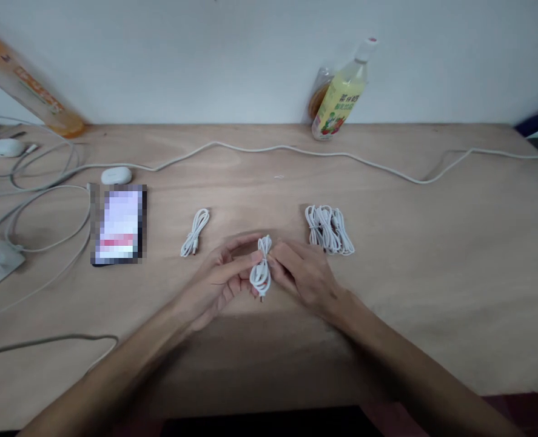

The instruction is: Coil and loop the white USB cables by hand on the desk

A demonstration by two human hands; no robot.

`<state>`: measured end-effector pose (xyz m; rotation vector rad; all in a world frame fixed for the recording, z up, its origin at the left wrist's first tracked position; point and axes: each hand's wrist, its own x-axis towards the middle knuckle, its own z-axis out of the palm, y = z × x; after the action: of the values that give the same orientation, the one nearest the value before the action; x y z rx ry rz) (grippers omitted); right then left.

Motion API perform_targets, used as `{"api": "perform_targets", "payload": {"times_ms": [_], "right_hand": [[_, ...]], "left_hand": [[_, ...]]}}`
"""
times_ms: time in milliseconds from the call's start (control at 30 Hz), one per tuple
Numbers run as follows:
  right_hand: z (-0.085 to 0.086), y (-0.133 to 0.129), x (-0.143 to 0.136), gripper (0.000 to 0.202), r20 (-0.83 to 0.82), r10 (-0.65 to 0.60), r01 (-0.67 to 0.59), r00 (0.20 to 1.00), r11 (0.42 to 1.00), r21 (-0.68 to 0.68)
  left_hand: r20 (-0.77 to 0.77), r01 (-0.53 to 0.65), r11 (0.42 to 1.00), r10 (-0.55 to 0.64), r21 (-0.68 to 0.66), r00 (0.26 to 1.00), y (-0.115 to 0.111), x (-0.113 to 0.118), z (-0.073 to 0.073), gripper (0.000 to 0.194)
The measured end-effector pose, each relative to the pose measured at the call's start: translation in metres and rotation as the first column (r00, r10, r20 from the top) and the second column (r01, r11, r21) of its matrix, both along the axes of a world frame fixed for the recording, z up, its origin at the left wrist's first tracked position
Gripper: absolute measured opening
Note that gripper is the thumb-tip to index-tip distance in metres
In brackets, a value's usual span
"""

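Both hands, left hand [221, 273] and right hand [302, 270], are pinching a coiled cable [261, 270] above the surface [432, 243], seemingly bundling it; tightening looks next.

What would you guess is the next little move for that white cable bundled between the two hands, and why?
Probably setting the coiled cable down on the table. Both the left hand and right hand pinch it, and it already looks wound into a tight bundle. One neat bundled cable lies to the left, while a pile of cables waits on the right, so left seems likely.
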<state>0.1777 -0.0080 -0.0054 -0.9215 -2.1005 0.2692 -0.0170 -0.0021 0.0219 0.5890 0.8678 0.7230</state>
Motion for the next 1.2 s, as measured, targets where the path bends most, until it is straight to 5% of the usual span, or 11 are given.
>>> {"api": "perform_targets", "payload": {"times_ms": [100, 200, 300, 433, 533, 700, 967, 1200], "right_hand": [[-0.002, -0.002, -0.003, 0.032, -0.111, 0.011, -0.029, 0.994, 0.986, -0.162], [-0.002, -0.003, -0.006, 0.03, -0.258, -0.05, -0.062, 0.965, 0.911, -0.408], [-0.001, -0.002, -0.007, 0.032, -0.347, -0.134, -0.087, 0.928, 0.828, -0.553], [0.0, 0.0, -0.007, 0.034, -0.399, -0.188, -0.113, 0.897, 0.776, -0.621], [-0.001, 0.001, -0.007, 0.036, -0.422, -0.175, -0.149, 0.89, 0.762, -0.63], [-0.002, 0.0, -0.007, 0.036, -0.388, -0.141, -0.151, 0.911, 0.761, -0.631], [-0.002, -0.001, -0.01, 0.034, -0.384, -0.13, -0.138, 0.914, 0.79, -0.597], [-0.002, -0.004, -0.011, 0.033, -0.374, -0.113, -0.101, 0.921, 0.856, -0.506]], "left_hand": [[-0.032, 0.0, 0.997, 0.002, 0.082, 0.999, -0.001, -0.001, -0.003, 0.058], [-0.154, 0.036, 0.939, 0.018, 0.341, 0.988, -0.003, -0.001, -0.008, 0.033], [-0.338, 0.1, 0.782, 0.147, 0.616, 0.929, -0.005, -0.003, -0.013, 0.018], [-0.439, 0.253, 0.454, 0.371, 0.855, 0.818, -0.006, -0.008, -0.018, 0.023], [-0.442, 0.29, 0.364, 0.461, 0.885, 0.77, -0.006, -0.009, -0.016, 0.025], [-0.483, 0.253, 0.521, 0.37, 0.815, 0.794, -0.007, -0.007, -0.01, 0.012], [-0.383, -0.012, 0.836, 0.265, 0.549, 0.885, -0.004, 0.003, -0.007, 0.017], [-0.169, -0.07, 0.967, 0.113, 0.244, 0.979, 0.0, 0.003, -0.008, 0.027]]}}
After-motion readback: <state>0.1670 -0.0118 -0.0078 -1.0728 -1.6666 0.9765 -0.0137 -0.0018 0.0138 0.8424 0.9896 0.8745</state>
